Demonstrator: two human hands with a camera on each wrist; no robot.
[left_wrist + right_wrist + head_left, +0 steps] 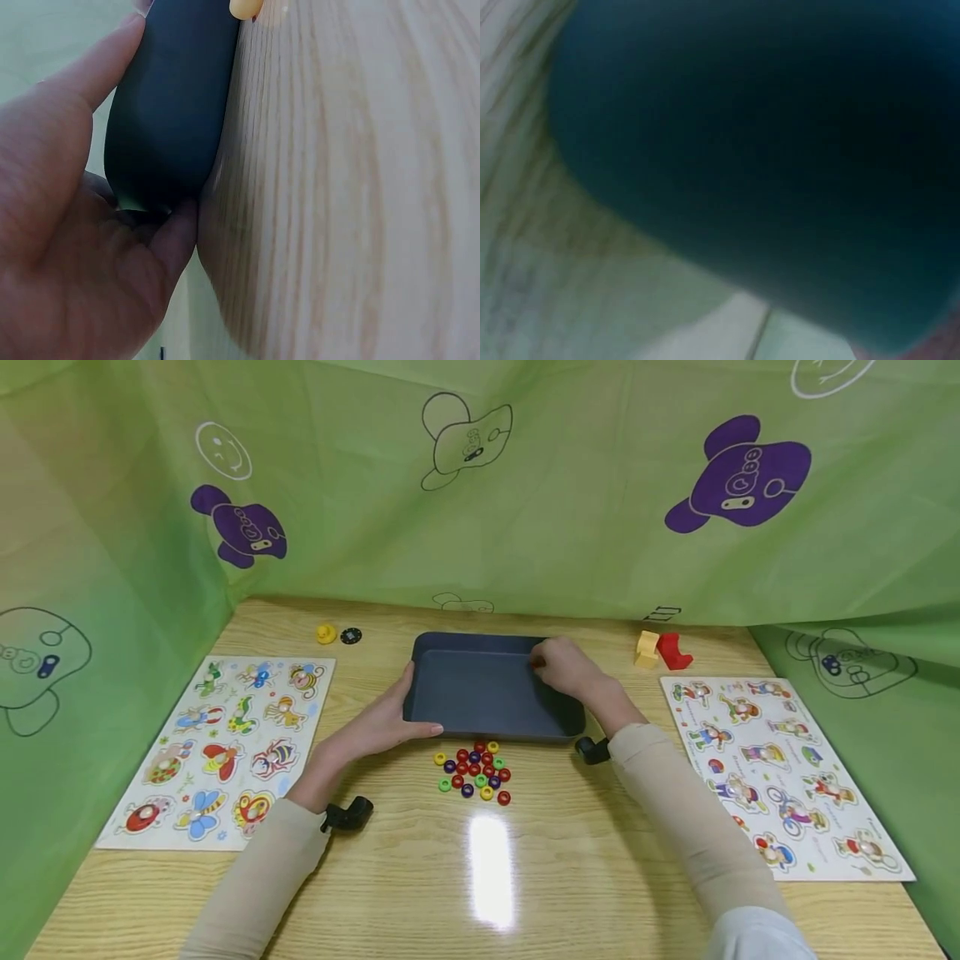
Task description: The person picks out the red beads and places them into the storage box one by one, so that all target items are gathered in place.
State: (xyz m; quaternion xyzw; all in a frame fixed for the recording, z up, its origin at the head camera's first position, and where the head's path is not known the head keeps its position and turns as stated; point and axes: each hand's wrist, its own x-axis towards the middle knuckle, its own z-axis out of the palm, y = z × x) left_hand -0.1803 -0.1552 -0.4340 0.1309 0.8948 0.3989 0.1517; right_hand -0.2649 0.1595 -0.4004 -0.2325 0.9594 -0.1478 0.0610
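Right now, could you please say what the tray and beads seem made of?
The dark tray looks like matte coated metal, given its dull surface, though plastic is possible; the beads look like plastic, probably glossy, given their bright colours.

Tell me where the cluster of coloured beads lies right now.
In the head view, the bead cluster lies just below centre on the wooden table, on the person's side of the dark tray, close to its near edge.
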